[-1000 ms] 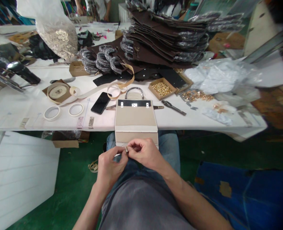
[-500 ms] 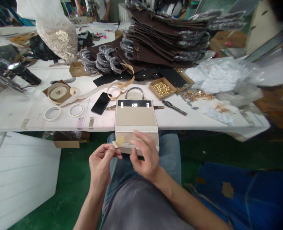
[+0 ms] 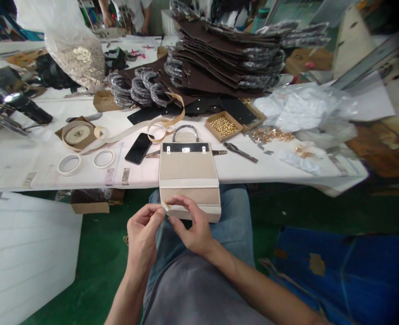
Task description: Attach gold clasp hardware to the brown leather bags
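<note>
Between the thumb and forefinger of my left hand (image 3: 144, 232) is a small piece of tape (image 3: 166, 206), whitish with a yellowish edge. My right hand (image 3: 194, 228) is close beside it, thumb and forefinger apart around the piece; whether a fingertip touches it is unclear. Beyond both hands a beige handbag (image 3: 189, 167) lies across the table edge, its lower part over my lap. The bag has a dark top band with metal fittings and a wrapped handle (image 3: 185, 128) pointing away from me.
The white table (image 3: 138, 177) holds tape rolls (image 3: 68, 164), a phone (image 3: 139, 148), a box of gold studs (image 3: 223, 126), a dark tool (image 3: 240, 152), stacked brown pieces (image 3: 216, 54) and plastic bags (image 3: 300, 108). A person's hand (image 3: 108, 19) shows far back.
My right hand has moved left and down to the tape piece in my left hand. Less of the piece's yellowish part shows. The whole view has shifted slightly.
</note>
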The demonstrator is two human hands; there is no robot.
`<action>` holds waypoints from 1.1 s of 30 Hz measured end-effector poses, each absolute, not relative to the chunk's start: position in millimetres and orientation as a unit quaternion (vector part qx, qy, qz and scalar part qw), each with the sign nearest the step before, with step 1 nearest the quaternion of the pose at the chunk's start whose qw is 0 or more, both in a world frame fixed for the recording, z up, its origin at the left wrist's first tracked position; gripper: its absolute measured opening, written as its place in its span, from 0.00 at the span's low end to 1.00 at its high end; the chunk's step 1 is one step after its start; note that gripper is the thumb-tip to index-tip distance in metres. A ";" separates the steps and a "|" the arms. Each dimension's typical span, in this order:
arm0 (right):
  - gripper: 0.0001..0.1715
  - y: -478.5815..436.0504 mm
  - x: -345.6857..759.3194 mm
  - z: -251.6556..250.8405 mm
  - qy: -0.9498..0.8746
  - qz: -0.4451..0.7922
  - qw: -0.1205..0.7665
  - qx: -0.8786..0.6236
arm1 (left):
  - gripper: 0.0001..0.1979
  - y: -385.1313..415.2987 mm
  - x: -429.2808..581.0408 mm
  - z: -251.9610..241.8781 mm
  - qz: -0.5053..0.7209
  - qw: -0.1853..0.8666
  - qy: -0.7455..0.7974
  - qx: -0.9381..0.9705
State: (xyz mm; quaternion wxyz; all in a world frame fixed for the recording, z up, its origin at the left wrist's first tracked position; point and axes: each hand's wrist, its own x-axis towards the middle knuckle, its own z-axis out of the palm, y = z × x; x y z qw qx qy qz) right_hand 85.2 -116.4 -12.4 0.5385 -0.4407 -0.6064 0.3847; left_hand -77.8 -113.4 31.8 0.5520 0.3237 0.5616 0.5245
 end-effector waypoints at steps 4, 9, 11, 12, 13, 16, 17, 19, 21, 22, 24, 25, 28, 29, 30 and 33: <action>0.25 -112.5 75.0 -15.8 -0.530 0.452 0.552 -0.458 | 0.11 -109.1 -72.3 39.7 0.508 0.568 0.561 0.324; 0.14 -104.4 66.8 -24.3 -0.393 0.594 0.543 -0.446 | 0.14 -104.7 -76.3 49.7 0.475 0.574 0.561 0.362; 0.16 -101.1 66.3 -27.1 -0.331 0.643 0.543 -0.427 | 0.17 -105.1 -81.0 52.5 0.445 0.606 0.533 0.387; 0.17 -99.7 66.5 -27.6 -0.309 0.656 0.543 -0.423 | 0.20 -105.5 -83.4 53.4 0.432 0.622 0.516 0.400; 0.18 -98.4 66.9 -27.4 -0.295 0.662 0.544 -0.424 | 0.23 -105.7 -85.6 53.9 0.426 0.628 0.505 0.410; 0.21 -95.9 69.0 -24.1 -0.267 0.669 0.540 -0.436 | 0.29 -103.8 -91.1 53.2 0.454 0.538 0.546 0.454; 0.21 -95.3 69.8 -22.6 -0.260 0.672 0.537 -0.438 | 0.32 -102.1 -92.5 52.3 0.460 0.481 0.573 0.478; 0.21 -94.4 71.3 -19.3 -0.253 0.684 0.532 -0.431 | 0.34 -97.8 -94.2 50.3 0.447 0.393 0.601 0.533; 0.19 -93.4 73.0 -16.1 -0.254 0.692 0.528 -0.421 | 0.25 -93.8 -94.1 47.7 0.413 0.402 0.578 0.577; 0.19 -92.8 74.1 -14.7 -0.256 0.695 0.526 -0.418 | 0.19 -92.2 -93.3 46.1 0.399 0.433 0.558 0.584; 0.19 -91.2 77.2 -12.2 -0.262 0.694 0.519 -0.425 | 0.13 -89.8 -91.2 41.7 0.381 0.489 0.537 0.572; 0.19 -90.2 79.4 -11.1 -0.270 0.691 0.512 -0.432 | 0.12 -88.9 -90.2 39.0 0.374 0.504 0.540 0.561; 0.22 -85.9 90.1 -7.3 -0.317 0.672 0.487 -0.459 | 0.15 -86.8 -88.9 31.0 0.358 0.521 0.562 0.533; 0.25 -83.9 95.1 -5.2 -0.336 0.656 0.486 -0.470 | 0.16 -86.2 -89.1 29.3 0.354 0.524 0.565 0.530; 0.29 -81.6 100.7 -2.3 -0.358 0.632 0.489 -0.483 | 0.17 -85.6 -89.4 28.6 0.349 0.524 0.566 0.532; 0.38 -72.4 119.5 11.7 -0.448 0.533 0.501 -0.514 | 0.17 -83.6 -89.9 32.3 0.330 0.507 0.563 0.563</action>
